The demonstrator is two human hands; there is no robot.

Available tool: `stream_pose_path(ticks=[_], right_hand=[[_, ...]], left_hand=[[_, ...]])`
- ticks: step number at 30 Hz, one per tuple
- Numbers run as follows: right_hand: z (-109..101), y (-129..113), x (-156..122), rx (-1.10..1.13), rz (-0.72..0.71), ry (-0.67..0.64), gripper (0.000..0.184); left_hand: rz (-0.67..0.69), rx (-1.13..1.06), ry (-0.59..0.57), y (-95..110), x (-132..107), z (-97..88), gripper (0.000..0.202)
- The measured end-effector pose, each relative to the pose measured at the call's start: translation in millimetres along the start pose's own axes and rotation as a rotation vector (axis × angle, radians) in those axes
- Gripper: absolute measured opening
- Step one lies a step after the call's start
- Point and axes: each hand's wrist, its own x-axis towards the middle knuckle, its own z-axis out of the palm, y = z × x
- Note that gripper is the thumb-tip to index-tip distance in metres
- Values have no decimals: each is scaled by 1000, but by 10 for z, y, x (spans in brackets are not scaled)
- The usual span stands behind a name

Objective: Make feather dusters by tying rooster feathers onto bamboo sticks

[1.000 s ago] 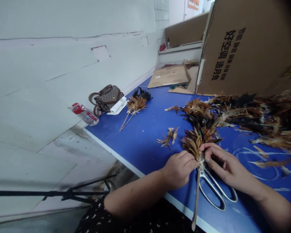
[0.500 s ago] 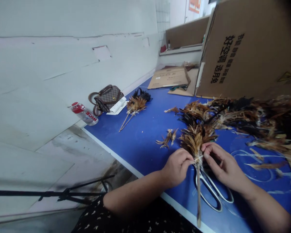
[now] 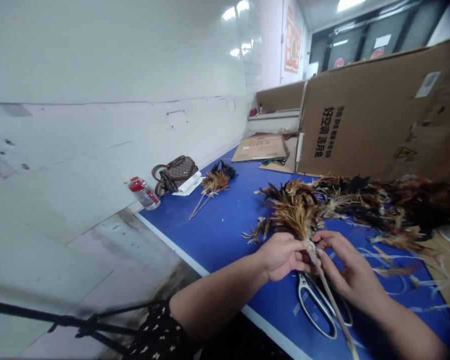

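Both of my hands pinch one feather duster (image 3: 298,220) where its plumes meet the stick: left hand (image 3: 283,256) curled tight around it, right hand (image 3: 347,267) gripping just beside, above the scissors (image 3: 315,300) on the blue counter (image 3: 225,230).

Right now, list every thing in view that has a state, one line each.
feather bundle: held at its bound neck, stick pointing toward the person
left hand: fingers pinching the bundle's neck
right hand: fingers at the binding
scissors: lying flat under the hands
water bottle: capped, on its side
handbag: closed
large carton: standing upright
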Motion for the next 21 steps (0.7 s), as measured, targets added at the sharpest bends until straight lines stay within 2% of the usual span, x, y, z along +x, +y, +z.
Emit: stream_pose_path(ticks=[3,5,9,12,17,21], right_hand=[[-105,-28,-40,-67,-58,70,16],[-166,-34,-71,-82,-39,135,18],[-256,1,-132,-46,118,347,15],[-297,64,-187,25,263,454,22],[-379,154,-224,106,461,530,40],[-574,129,-37,69,514,611,45]], left_hand=[[52,-10,28,23,74,110,39],[91,-37,27,57,130,188,38],[113,-122,-70,205,221,384,36],[131,-135,-131,316,303,545,42],[337,-12,-111,417,572,773,50],[430,59,-86,513,820,912,59]])
